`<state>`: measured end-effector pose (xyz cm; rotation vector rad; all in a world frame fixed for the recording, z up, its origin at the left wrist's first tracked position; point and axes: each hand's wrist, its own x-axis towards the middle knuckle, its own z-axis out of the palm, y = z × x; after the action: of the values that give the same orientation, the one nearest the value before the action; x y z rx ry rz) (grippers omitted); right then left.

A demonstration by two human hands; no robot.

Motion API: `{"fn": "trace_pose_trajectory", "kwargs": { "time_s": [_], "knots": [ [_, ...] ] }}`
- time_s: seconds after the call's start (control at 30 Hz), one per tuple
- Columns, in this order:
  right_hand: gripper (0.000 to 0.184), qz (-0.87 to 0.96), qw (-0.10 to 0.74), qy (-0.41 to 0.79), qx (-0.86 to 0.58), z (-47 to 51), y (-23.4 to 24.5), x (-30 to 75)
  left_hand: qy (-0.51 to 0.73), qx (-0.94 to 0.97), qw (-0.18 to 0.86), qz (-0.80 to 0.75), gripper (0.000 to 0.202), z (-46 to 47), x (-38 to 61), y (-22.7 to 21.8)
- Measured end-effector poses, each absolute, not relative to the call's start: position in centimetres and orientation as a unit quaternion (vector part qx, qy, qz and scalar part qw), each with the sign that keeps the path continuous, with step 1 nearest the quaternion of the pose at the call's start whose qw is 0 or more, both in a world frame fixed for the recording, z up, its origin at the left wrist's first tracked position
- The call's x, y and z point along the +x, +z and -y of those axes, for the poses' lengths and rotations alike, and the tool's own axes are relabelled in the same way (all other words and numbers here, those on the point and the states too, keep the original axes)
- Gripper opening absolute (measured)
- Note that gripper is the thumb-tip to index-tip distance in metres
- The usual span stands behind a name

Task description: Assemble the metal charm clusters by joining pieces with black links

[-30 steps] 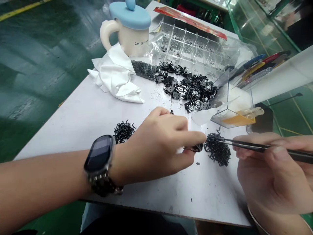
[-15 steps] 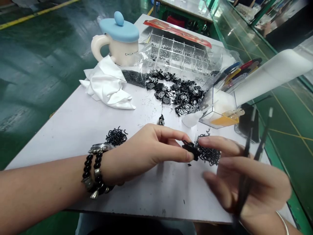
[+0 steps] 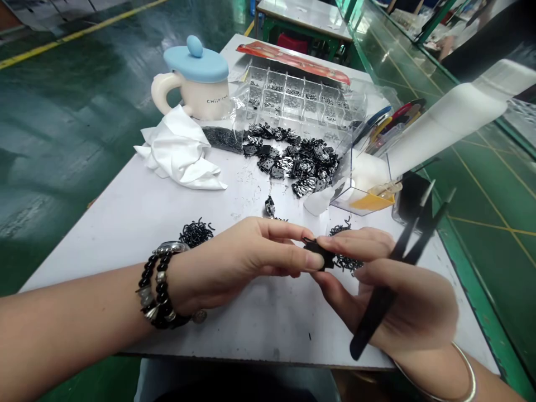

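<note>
1. On your table [image 3: 104,240], the mug [image 3: 207,100] stands at the back, with the cloth [image 3: 176,153] just before it.
2. The compartment tray [image 3: 293,95] lies right of the mug, with the metal parts [image 3: 293,164] heaped before it.
3. Nearer you lie a left clip heap [image 3: 196,233] and a right clip heap [image 3: 345,264].
4. The clear box [image 3: 360,192] sits farther right, with the pens [image 3: 393,120] behind it.

We can pass over white tabletop [image 3: 251,329] nearest L hand [image 3: 238,262] & R hand [image 3: 402,301]; fwd, black clips [image 3: 297,164] & clear box [image 3: 360,192] obstruct.

blue-lidded mug [image 3: 205,92] beside white cloth [image 3: 178,152]
</note>
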<state>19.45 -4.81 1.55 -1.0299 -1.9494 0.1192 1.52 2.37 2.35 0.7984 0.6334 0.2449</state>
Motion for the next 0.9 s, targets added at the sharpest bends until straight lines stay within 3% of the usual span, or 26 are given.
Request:
{"fn": "trace_pose_trajectory", "kwargs": {
  "time_s": [0.17,0.57,0.77,0.83,0.9],
  "knots": [
    [0.032,0.759,0.475,0.11,-0.432,4.8,1.2,19.4,0.117,0.359,0.874,-0.305,0.021,-2.5,1.6,2.2],
    [0.036,0.773,0.462,0.102,-0.422,5.2,0.7,19.5,0.137,0.384,0.852,-0.328,0.015,-2.4,1.6,2.5],
    [0.038,0.742,0.514,0.116,-0.414,4.9,0.7,20.4,0.172,0.442,0.814,-0.335,0.016,-2.6,1.4,2.2],
    [0.03,0.765,0.468,0.106,-0.429,4.8,0.8,20.8,0.194,0.448,0.808,-0.331,0.015,-2.8,1.3,2.1],
    [0.021,0.828,0.353,0.096,-0.426,4.7,0.8,21.1,0.22,0.44,0.805,-0.333,0.012,-3.1,1.3,2.0]
  ]
}}
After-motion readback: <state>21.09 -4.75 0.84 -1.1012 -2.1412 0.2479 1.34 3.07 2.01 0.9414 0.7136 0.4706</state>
